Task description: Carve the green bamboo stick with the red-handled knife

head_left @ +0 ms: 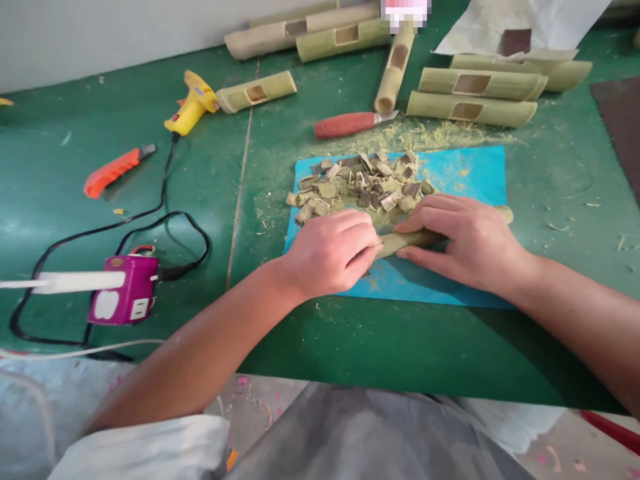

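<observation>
Both hands are at a bamboo tube (388,245) lying crosswise over a blue sheet (480,170). My left hand (333,252) is closed at the tube's left end, and its fingertips are hidden from view. Wrapped over the middle and right of the tube is my right hand (463,233), the thumb on the near side; the far right end shows beyond it. Behind the hands, on the sheet, lies a pile of bamboo chips (367,180) with shavings. A knife with a red handle (345,125) rests just past the sheet.
Cut bamboo tubes (470,113) with square openings lie at the back. To the left are a yellow glue gun (187,113), an orange utility knife (113,172), and a purple power adapter (125,288) with looping cords. A dark sheet (620,127) lies at the right edge of the green table (280,340).
</observation>
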A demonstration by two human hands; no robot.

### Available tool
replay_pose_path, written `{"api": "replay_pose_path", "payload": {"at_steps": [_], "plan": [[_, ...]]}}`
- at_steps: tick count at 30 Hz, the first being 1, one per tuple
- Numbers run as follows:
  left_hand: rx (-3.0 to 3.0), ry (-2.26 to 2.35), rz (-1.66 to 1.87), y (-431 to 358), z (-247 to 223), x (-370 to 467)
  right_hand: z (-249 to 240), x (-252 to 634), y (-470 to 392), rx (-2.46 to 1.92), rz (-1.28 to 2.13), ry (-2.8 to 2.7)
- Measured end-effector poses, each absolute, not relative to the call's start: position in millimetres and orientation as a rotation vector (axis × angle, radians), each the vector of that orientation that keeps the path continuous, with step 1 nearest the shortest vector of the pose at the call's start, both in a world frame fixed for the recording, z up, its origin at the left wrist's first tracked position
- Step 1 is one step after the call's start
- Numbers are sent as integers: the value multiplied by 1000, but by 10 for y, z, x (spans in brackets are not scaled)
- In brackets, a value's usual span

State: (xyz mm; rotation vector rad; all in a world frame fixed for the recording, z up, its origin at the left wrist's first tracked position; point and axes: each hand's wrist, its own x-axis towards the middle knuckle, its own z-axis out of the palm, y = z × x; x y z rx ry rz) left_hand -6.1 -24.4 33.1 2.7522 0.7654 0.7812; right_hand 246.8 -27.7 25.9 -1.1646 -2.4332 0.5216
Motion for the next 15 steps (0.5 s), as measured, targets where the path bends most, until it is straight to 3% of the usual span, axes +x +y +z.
{"api": "replay_pose_path", "payload": {"at_steps": [15], "plan": [[3003,708,781,-255,334,-101,298,2450,-266,-1202,565,-2437]]}}
